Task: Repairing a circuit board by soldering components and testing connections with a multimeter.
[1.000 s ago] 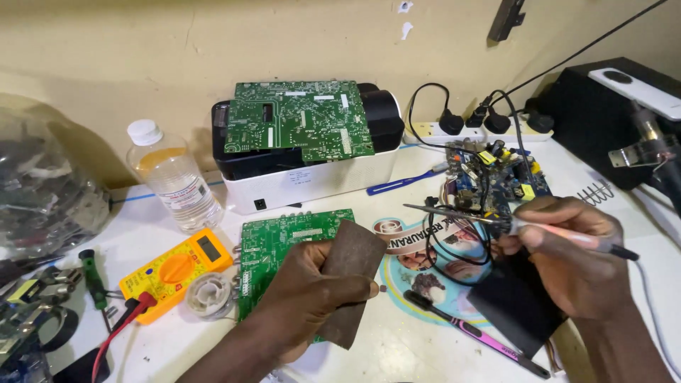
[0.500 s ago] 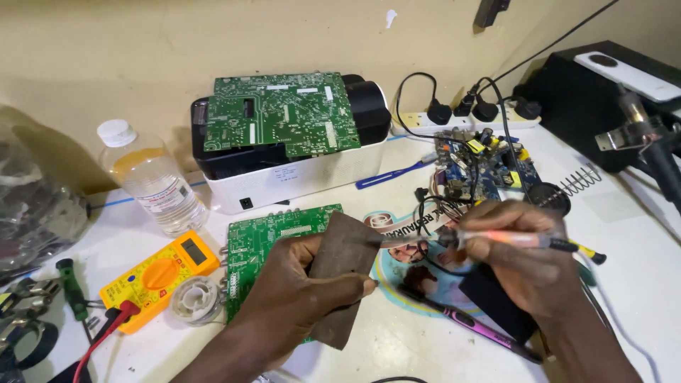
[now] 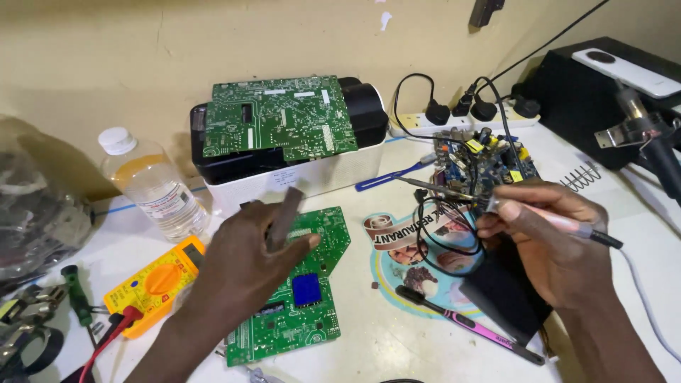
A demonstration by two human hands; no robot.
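A: What do we have in our left hand point(image 3: 248, 262)?

B: We grip a thin, flat brownish-grey rectangular piece point(image 3: 284, 218) between thumb and fingers, edge-on to the camera, so we cannot tell what it is made of. It is held just above the green printed circuit board with a blue square part point(image 3: 301, 305), which lies flat on the white worktable point(image 3: 397, 340) under our palm.

A: And our right hand point(image 3: 546, 245)?

B: It is closed round a pink pen-shaped soldering iron with a black rear end point(image 3: 560, 223), held like a pencil. The long metal tip points left, towards the small blue circuit board crowded with yellow and black components point(image 3: 482, 159), and seems to hover just in front of it; we cannot tell whether it touches.

A: What lies under that hand?

B: A black flat rectangular case point(image 3: 500, 301), looped black wires point(image 3: 443, 227), a round printed paper mat point(image 3: 408, 266) and a slim black and pink tool point(image 3: 461, 324).

A: Around the left side?

B: A yellow digital multimeter with red and black leads point(image 3: 159, 280) sits just beside our wrist. Behind it stands a clear plastic bottle with a white cap point(image 3: 152, 184). Further back, a second large green circuit board point(image 3: 277, 117) rests on a black and white box-shaped device point(image 3: 305, 174). A white power strip with black plugs point(image 3: 461, 117) lies by the wall.
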